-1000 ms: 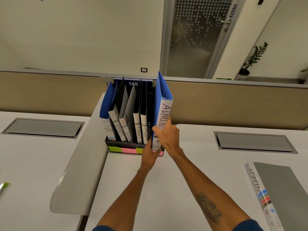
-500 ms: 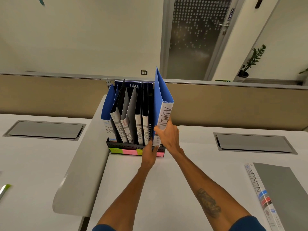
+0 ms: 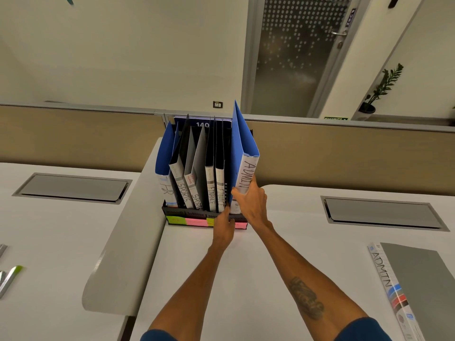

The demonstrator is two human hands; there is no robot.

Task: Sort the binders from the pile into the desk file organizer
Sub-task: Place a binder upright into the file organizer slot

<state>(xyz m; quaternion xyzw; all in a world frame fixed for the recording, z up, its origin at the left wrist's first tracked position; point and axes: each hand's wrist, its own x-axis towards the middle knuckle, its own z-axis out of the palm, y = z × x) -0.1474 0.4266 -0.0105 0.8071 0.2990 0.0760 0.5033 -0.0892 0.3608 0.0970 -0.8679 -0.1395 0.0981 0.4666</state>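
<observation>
– Blue binders, how many?
– Two. One marked HR [image 3: 164,173] in the leftmost slot of the desk file organizer [image 3: 197,214], and the blue ADMIN binder [image 3: 243,153] in the rightmost.
– And between them?
– Two SPORTS binders [image 3: 183,190] leaning left, then two FINANCE binders [image 3: 214,188] upright. That makes six in the rack. A seventh, the grey ADMIN binder [image 3: 418,286], lies flat on the desk [image 3: 283,242], well apart on the right, partly cut by the frame.
– Where are the hands?
– The right hand [image 3: 252,203] grips the blue ADMIN binder low on its spine, with the thumb across the label. The left hand [image 3: 222,226] sits just below, at the rack's front rim, fingers pointing up at the binder's foot. I cannot tell whether it pinches anything.
– Is the binder straight?
– No, tilted. Its top leans right, out past the organizer's right edge, leaving a gap to the nearer FINANCE binder.
– Room around it?
– Bare desk lies right of the rack as far as a grey hatch [image 3: 381,214]. Behind the rack stands the partition [image 3: 344,156], close.
</observation>
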